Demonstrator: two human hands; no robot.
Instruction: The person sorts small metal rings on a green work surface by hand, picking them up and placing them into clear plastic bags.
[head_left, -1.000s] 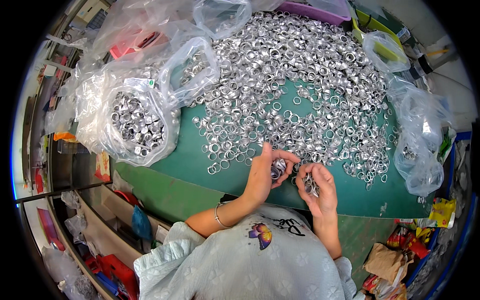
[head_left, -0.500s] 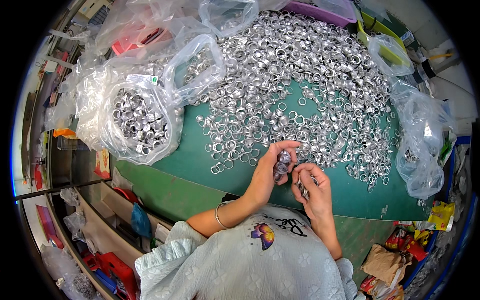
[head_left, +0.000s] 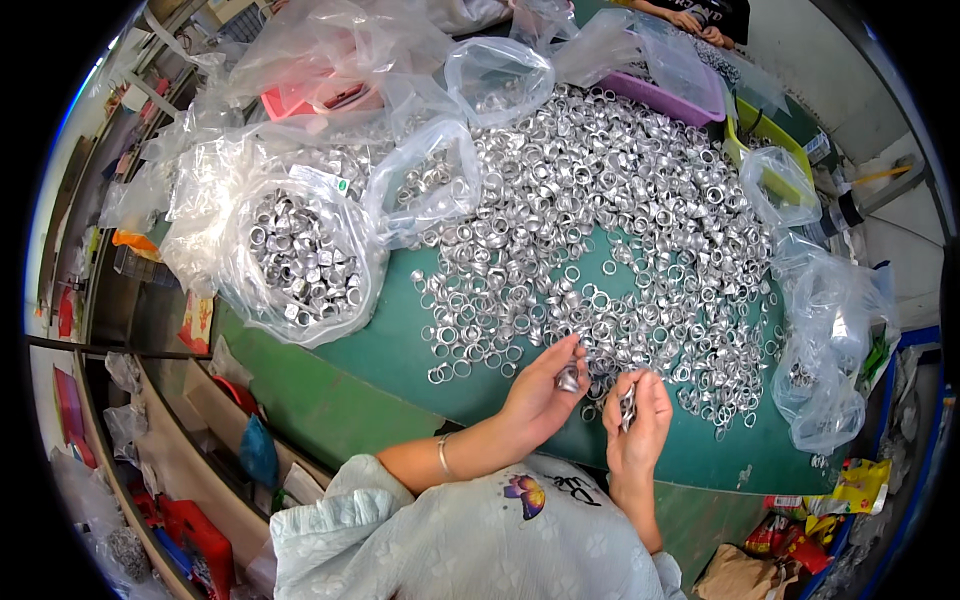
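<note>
A wide heap of silver metal rings point(head_left: 640, 180) covers much of the green tabletop point(head_left: 400, 375). At the near edge of the heap, my left hand point(head_left: 545, 390) is curled round several rings, some of which show between thumb and fingers. Beside it on the right, my right hand point(head_left: 640, 425) holds several more rings, pinched along its inner fingers. The two hands are a little apart. Further left stands an open clear plastic bag point(head_left: 345, 310) filled with chunkier silver rings point(head_left: 305, 260).
Another clear bag point(head_left: 425, 205) lies open beside the heap. Behind are a pink bin point(head_left: 290, 100), a purple basket point(head_left: 690, 105) and a green basket point(head_left: 775, 130). Crumpled plastic bags point(head_left: 825, 340) edge the right side. Across the table, another person's hands point(head_left: 700, 28) are visible.
My hands have drawn slightly apart, the right one turning more upright. The whole view has tilted up, bringing the other person's hands into sight.
</note>
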